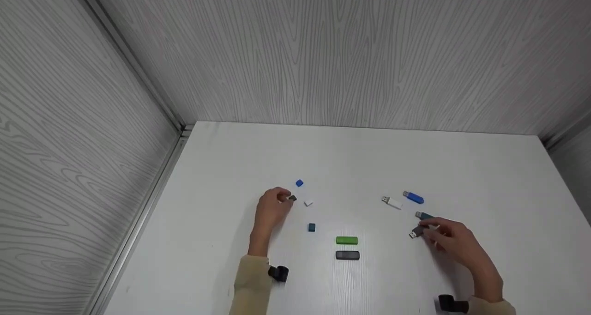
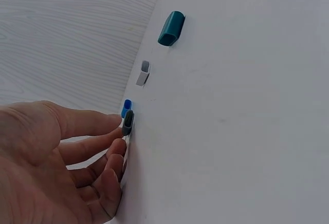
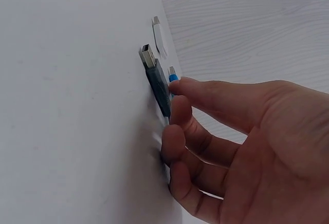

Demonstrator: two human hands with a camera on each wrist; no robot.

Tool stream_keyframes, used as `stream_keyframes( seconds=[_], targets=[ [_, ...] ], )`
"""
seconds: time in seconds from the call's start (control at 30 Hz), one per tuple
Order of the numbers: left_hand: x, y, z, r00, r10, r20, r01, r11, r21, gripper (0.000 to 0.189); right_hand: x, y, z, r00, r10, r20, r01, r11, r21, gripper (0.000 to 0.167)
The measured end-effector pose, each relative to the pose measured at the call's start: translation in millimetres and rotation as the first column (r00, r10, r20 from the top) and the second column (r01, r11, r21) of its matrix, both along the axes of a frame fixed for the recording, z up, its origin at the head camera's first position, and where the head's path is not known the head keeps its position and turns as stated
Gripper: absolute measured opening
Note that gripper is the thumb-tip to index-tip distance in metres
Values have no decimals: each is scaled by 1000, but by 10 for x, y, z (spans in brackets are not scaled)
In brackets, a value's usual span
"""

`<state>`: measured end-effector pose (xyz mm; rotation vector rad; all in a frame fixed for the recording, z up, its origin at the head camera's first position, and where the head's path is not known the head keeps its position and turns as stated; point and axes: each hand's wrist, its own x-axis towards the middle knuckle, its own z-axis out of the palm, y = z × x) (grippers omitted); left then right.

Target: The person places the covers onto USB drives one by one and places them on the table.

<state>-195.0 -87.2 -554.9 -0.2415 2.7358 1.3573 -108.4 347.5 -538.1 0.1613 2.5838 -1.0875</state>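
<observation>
In the head view my left hand (image 1: pixel 273 208) pinches a small dark grey USB stick cap (image 2: pixel 128 123) between thumb and forefinger; its open end shows in the left wrist view. Around it lie a blue cap (image 1: pixel 299 183), a white cap (image 1: pixel 308 203) and a teal cap (image 1: pixel 312 227). On the right side, my right hand (image 1: pixel 455 242) holds a dark grey USB stick (image 1: pixel 417 231) by its rear end, the metal plug pointing away from the fingers. Just behind that stick is a teal USB stick (image 1: pixel 424 215), partly covered by the fingers.
A white USB stick (image 1: pixel 392 202) and a blue USB stick (image 1: pixel 413 197) lie beyond the right hand, plugs bare. Between the hands, a green USB stick (image 1: pixel 346 240) and a dark grey one (image 1: pixel 347 255) lie parallel on the white table (image 1: pixel 360 162). Wood-grain panels (image 1: pixel 323 56) enclose the table.
</observation>
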Motion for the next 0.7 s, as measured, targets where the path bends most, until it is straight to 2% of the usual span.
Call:
stream_keyframes(
  seconds=[0.27,0.7],
  targets=[
    [-43,7,-2,1000,-1,-11,1,999,-32,18,-1,0,-20,1000,6,7,-6,1000,4,36],
    [-65,5,41,999,6,40,-5,1000,-10,16,-14,-45,-36,1000,22,-12,-22,1000,18,37]
  ],
)
